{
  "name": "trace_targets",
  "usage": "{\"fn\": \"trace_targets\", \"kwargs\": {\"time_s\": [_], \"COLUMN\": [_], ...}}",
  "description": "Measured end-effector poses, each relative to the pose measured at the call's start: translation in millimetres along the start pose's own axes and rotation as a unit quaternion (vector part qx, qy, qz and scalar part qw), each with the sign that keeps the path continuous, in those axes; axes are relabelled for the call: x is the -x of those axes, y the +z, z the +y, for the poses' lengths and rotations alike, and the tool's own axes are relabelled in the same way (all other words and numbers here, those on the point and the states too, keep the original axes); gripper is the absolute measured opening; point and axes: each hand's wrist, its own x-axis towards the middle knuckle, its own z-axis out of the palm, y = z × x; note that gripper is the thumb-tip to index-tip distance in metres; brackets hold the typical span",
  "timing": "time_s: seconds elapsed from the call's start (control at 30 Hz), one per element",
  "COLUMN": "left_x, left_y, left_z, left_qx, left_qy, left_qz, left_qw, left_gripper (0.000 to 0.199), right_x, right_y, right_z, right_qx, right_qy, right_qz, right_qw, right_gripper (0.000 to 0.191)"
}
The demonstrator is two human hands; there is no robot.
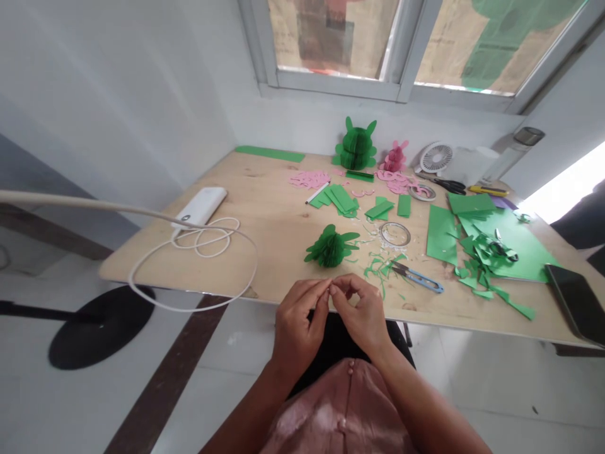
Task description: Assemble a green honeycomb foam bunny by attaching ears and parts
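Note:
My left hand (301, 315) and my right hand (363, 310) meet at the table's front edge, thumbs and forefingers pinched together. Whatever is between the fingertips, if anything, is too small to make out. Just beyond them sits a small green folded-paper figure (331, 247) with leaf-like pieces sticking out. To the right of it lie a ring of tape (395, 234), thin green paper scraps (380, 268) and blue-handled thread snips (418, 276).
A green paper bunny (357, 146), a pink one (394, 156) and a small fan (435, 157) stand at the back. Green sheets (515, 239) and a phone (576, 302) lie right. A white power bank (201, 207) with a looping cable (189, 309) is left.

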Motion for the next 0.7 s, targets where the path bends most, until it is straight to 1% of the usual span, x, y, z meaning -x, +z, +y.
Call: {"fn": "trace_targets", "kwargs": {"time_s": [0.13,0.3,0.5,0.63,0.7], "left_x": [-0.7,-1.6,-2.0,-1.7,-0.8], "left_y": [0.1,-1.7,-2.9,-2.4,-2.0], "left_z": [-0.3,-1.1,-2.1,-2.6,-3.2], "left_qx": [-0.001,0.001,0.001,-0.005,-0.015], "left_qy": [-0.010,-0.026,-0.027,-0.023,-0.020], "left_qz": [0.004,-0.002,-0.002,-0.003,0.006], "left_qw": [1.000,1.000,1.000,1.000,1.000], "left_gripper": [0.024,0.023,0.022,0.021,0.020], "right_x": [-0.4,-0.9,-1.0,-0.7,-0.4], "right_y": [1.2,1.8,1.6,1.3,1.5], "right_z": [0.1,0.3,-1.0,-0.6,-0.4], "right_qx": [0.011,0.002,0.003,0.003,0.005], "right_qy": [-0.004,0.008,0.020,0.015,0.014], "right_qz": [0.002,-0.002,-0.011,-0.011,-0.008], "right_qw": [1.000,1.000,1.000,1.000,1.000], "right_gripper": [0.014,0.016,0.015,0.015,0.014]}}
